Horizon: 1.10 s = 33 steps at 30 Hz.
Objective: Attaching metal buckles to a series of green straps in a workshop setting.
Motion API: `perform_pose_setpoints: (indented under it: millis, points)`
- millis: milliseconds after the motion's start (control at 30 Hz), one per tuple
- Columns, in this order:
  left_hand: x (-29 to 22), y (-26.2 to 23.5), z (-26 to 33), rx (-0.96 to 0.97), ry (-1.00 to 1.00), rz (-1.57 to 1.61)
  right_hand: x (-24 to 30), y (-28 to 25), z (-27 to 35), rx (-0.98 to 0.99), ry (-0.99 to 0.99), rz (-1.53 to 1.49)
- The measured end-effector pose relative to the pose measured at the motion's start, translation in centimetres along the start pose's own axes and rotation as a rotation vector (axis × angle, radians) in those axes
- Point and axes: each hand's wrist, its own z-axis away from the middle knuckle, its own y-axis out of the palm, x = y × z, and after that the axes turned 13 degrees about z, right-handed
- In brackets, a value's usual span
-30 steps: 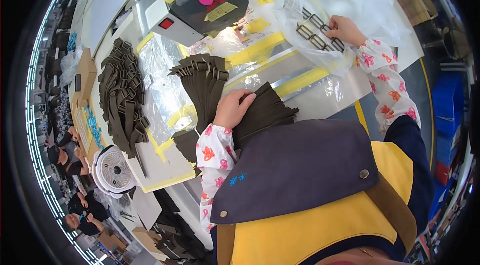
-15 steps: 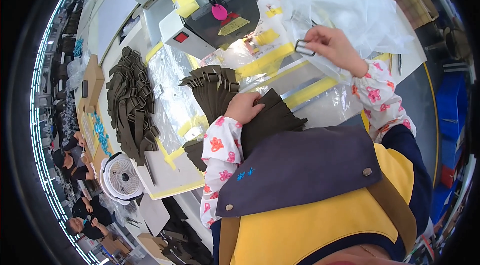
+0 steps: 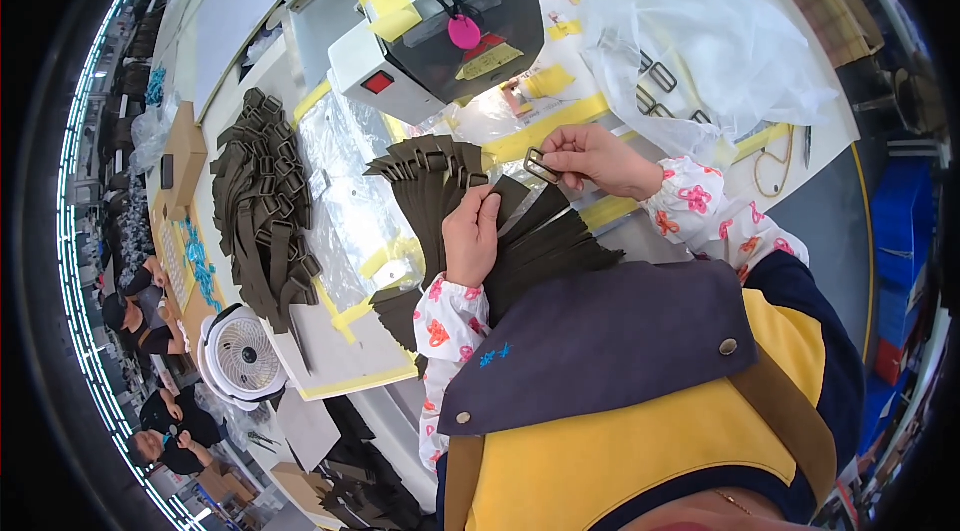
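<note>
My right hand (image 3: 598,163) pinches a rectangular metal slide buckle (image 3: 541,167) between thumb and fingers. Just left of it, my left hand (image 3: 470,239) has thumb and fingertips closed on the end of a dark olive webbing strap (image 3: 511,197), a short gap from the buckle. Under and beside the left hand lies a fanned stack of such straps (image 3: 422,193), with buckles along its far end. More dark strap lengths (image 3: 555,251) spread to the right, close to my apron.
A sewing machine head (image 3: 450,36) stands beyond my hands. Loose buckles (image 3: 662,77) lie by clear plastic bags (image 3: 720,21) at the far right. A heap of buckled straps (image 3: 262,201) lies left, near a white fan (image 3: 243,354). Two people work at far left.
My right hand has brought the buckle left and nearer, beside my left hand. The left hand has risen from lying on the straps to pinching one strap's end. Loose buckles now show by the bag.
</note>
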Motion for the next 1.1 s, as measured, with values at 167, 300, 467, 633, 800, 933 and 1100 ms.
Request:
perform_pose_setpoints:
  millis: [167,300,467,633,800,933,1100]
  points:
    - [0.0,0.1,0.2,0.011,0.010,0.034,0.0,2.4,-1.7,0.041,-0.007,0.076]
    - [-0.2,0.0,0.6,-0.110,0.007,0.072,0.4,4.3,-2.3,0.132,0.034,0.147]
    - [-0.4,-0.8,0.8,-0.030,0.027,0.122,-0.1,4.4,-3.3,0.144,-0.037,0.359]
    - [-1.5,-1.3,1.1,-0.098,0.232,-0.115,-0.3,4.6,-3.7,0.028,-0.433,0.679]
    - [-1.0,-2.2,4.0,-0.137,-0.024,0.007,-1.6,6.1,-5.2,0.139,-0.259,0.838]
    - [-0.2,-2.9,4.7,-0.175,-0.217,-0.041,-1.9,6.7,-5.2,0.249,0.041,0.482]
    - [-0.4,-2.6,4.0,-0.095,-0.197,-0.176,-1.3,7.0,-3.9,0.222,-0.165,0.645]
